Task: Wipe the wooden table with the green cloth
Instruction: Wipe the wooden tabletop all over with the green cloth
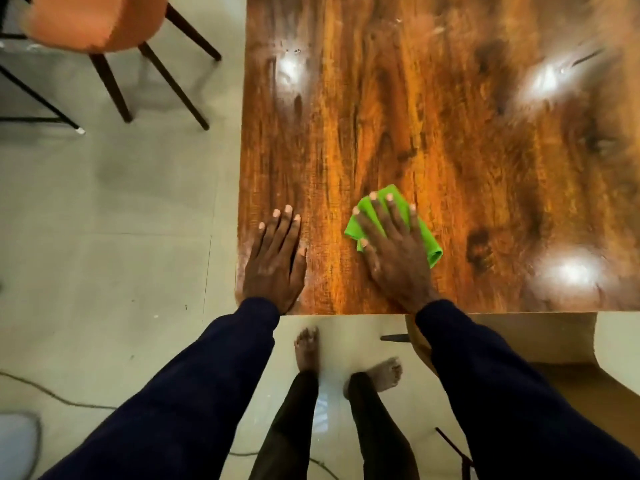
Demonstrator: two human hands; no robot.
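Observation:
The glossy wooden table (pixel 433 116) fills the upper right of the head view, with its near edge just in front of me. A folded green cloth (pixel 429 242) lies on the table close to that edge. My right hand (pixel 391 247) presses flat on the cloth with fingers spread and straight, covering most of it. To the left, my left hand (pixel 277 258) rests flat on the bare wood near the table's front left corner, fingers straight and holding nothing. Both arms are in dark blue sleeves.
An orange chair (pixel 93 22) with dark legs stands on the pale tiled floor at the upper left, apart from the table. A wooden chair seat (pixel 519 341) sits under the table's near edge at the right. My bare feet (pixel 306 348) are on the floor below; a cable trails at lower left.

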